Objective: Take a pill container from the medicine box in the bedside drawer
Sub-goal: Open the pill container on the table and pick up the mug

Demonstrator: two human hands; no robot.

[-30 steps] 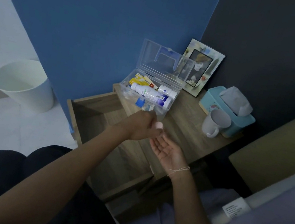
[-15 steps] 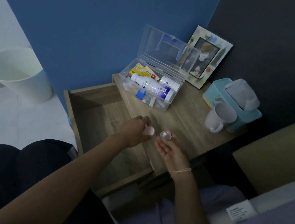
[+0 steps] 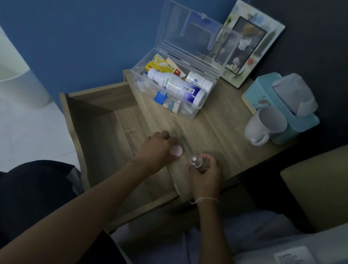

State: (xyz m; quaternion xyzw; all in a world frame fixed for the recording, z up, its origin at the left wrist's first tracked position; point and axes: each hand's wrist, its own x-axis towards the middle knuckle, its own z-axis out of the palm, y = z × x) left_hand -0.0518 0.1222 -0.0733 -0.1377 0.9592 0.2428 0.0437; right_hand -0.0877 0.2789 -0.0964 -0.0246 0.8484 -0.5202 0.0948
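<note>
Dim room. Medicine box (image 3: 177, 86) sits open on the back left part of the desk (image 3: 222, 131), lid up against the picture frame (image 3: 248, 45); bottles and cartons lie inside it. Drawer (image 3: 100, 123) is pulled out, seemingly bare where visible. Pill container (image 3: 195, 161), small and clear, is out of the box, held over the desk's front edge in the right hand (image 3: 206, 172), fingers curled round its body, mouth facing up. Left hand (image 3: 157, 149) just beside it, fingers pinching a pale pink cap (image 3: 176, 150); cap and container apart, not touching. Judgement: the retrieval itself looks done; step in hand is handling the cap, whether coming off or going on I cannot tell. To do it well: keep the container upright and over the desk, so anything spilled lands on wood rather than in the drawer or on the bed; bring the cap square to the mouth, turn with the left fingertips only. Mug (image 3: 262, 124) and tissue box (image 3: 282, 106) stand well apart at the back right, no obstacle.
</note>
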